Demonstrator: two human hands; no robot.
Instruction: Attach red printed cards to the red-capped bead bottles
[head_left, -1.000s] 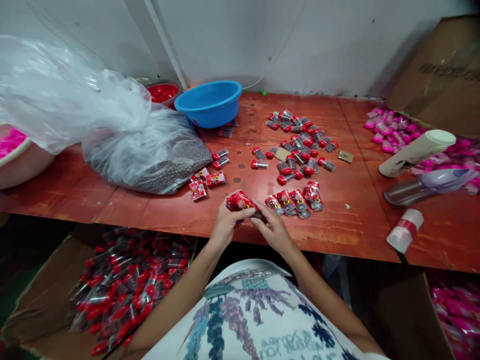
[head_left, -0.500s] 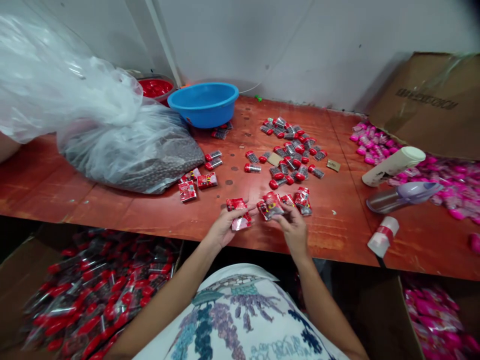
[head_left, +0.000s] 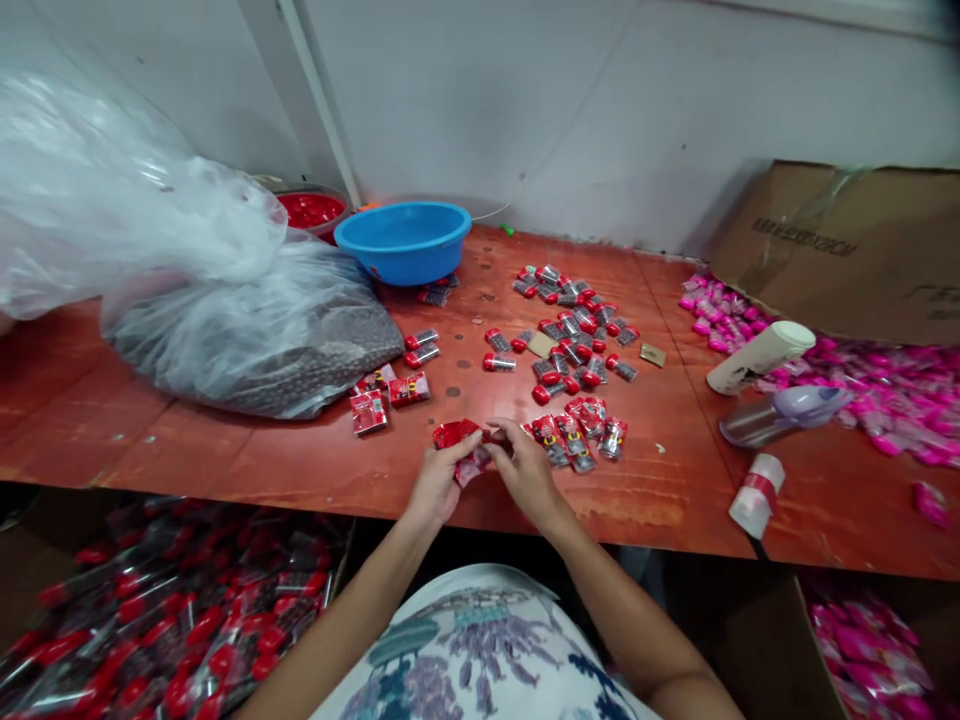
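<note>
My left hand (head_left: pixel 435 488) is closed around some red printed packets (head_left: pixel 453 434), thumb on top, just above the table's front edge. Thumb and fingers of my right hand (head_left: pixel 529 480) pinch the packets' right edge, partly hiding it. Right of my hands lies a group of filled red printed packets (head_left: pixel 574 440) with dark contents showing. Small clear bottles with red caps and dark contents (head_left: pixel 577 322) are scattered behind them. To the left, small stacks of red packets (head_left: pixel 369 412) rest beside two more capped bottles (head_left: pixel 421 354).
A clear plastic bag of dark beads (head_left: pixel 300 370) and a blue basin (head_left: pixel 405 245) stand back left. On the right are a white cylinder (head_left: pixel 761 358), a lilac-lidded cup (head_left: pixel 780 415), a white roll (head_left: pixel 757 495), pink items (head_left: pixel 885 390) and a cardboard box (head_left: pixel 832 250). Open boxes sit below the table.
My right hand has let go of a filled packet, which now lies with the others on the right. It has moved left to the packets in my left hand. The view has tilted up slightly.
</note>
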